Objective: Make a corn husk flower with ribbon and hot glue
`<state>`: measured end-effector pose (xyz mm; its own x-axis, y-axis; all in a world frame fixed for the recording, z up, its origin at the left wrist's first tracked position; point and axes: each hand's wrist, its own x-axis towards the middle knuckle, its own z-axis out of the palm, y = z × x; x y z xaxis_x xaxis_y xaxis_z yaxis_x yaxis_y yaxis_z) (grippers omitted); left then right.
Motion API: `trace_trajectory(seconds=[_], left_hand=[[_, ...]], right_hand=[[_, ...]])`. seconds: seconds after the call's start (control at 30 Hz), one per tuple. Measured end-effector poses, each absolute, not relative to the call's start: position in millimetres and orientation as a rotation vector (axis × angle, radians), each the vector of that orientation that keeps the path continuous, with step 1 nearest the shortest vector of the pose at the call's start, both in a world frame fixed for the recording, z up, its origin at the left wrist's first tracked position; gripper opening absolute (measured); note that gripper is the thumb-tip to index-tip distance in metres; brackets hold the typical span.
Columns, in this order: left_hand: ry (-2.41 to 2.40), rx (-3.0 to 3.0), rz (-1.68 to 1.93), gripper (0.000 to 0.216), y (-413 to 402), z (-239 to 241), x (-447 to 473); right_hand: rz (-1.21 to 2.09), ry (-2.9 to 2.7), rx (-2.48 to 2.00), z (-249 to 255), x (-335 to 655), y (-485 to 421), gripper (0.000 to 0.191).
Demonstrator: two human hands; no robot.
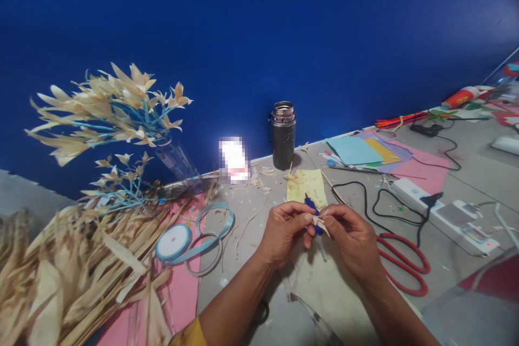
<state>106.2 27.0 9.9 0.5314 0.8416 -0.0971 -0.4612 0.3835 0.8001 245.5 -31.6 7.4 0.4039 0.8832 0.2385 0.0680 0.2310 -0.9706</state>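
Observation:
My left hand (pixel 287 230) and my right hand (pixel 351 235) meet over the table, fingertips pinched on a small pale piece of corn husk (pixel 322 224) between them. Just behind the fingers lies a blue glue gun (pixel 311 204), partly hidden by them, with a translucent stick showing below. Under its tip is a stained yellow sheet of paper (pixel 306 184). Beside my right wrist rest large red scissor handles (pixel 405 265); their blades are out of sight. A paler sheet (pixel 336 292) lies beneath my forearms.
Left: heaped dried corn husks (pixel 77 265), a light-blue ribbon spool (pixel 173 243), and husk flowers (pixel 138 84) in a leaning clear vase (pixel 178 159). Behind stands a dark open flask (pixel 284 143) near a blurred bright screen (pixel 234 159). Right: a white power strip (pixel 417 194), black cables and coloured sheets (pixel 354 148).

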Motion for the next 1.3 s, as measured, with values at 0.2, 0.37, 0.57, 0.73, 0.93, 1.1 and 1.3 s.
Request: trace_trajectory(seconds=[0.2,0.37,0.57,0.73,0.93,1.1,1.3], left_hand=[[0.54,0.786,0.887,0.035,26.1,7.2,106.1],[0.52,0.55,0.846,0.04,28.7,4.9,105.1],[0.477,0.392,0.836,0.043,30.2,0.6,105.6],[0.485,0.41,0.828,0.042,26.3,0.9,108.3],[0.506,0.439,0.844,0.044,24.9,1.6,110.2],[0.517,0.429,0.868,0.046,23.3,3.6,111.7],[0.513,0.456,0.914,0.042,20.3,1.4,115.2]], right_hand=[[0.733,-1.053,-1.242,7.6,246.8,-31.8,0.024],[0.732,-1.052,-1.305,6.5,247.7,-35.1,0.026],[0.557,-1.217,-1.36,10.8,237.6,-31.8,0.018],[0.479,-1.229,-1.43,8.4,234.9,-24.5,0.015],[0.501,-1.229,-1.405,9.2,235.9,-21.5,0.014],[0.572,-1.192,-1.362,10.1,233.9,-20.5,0.013],[0.664,-1.167,-1.321,9.1,231.6,-19.2,0.013]])
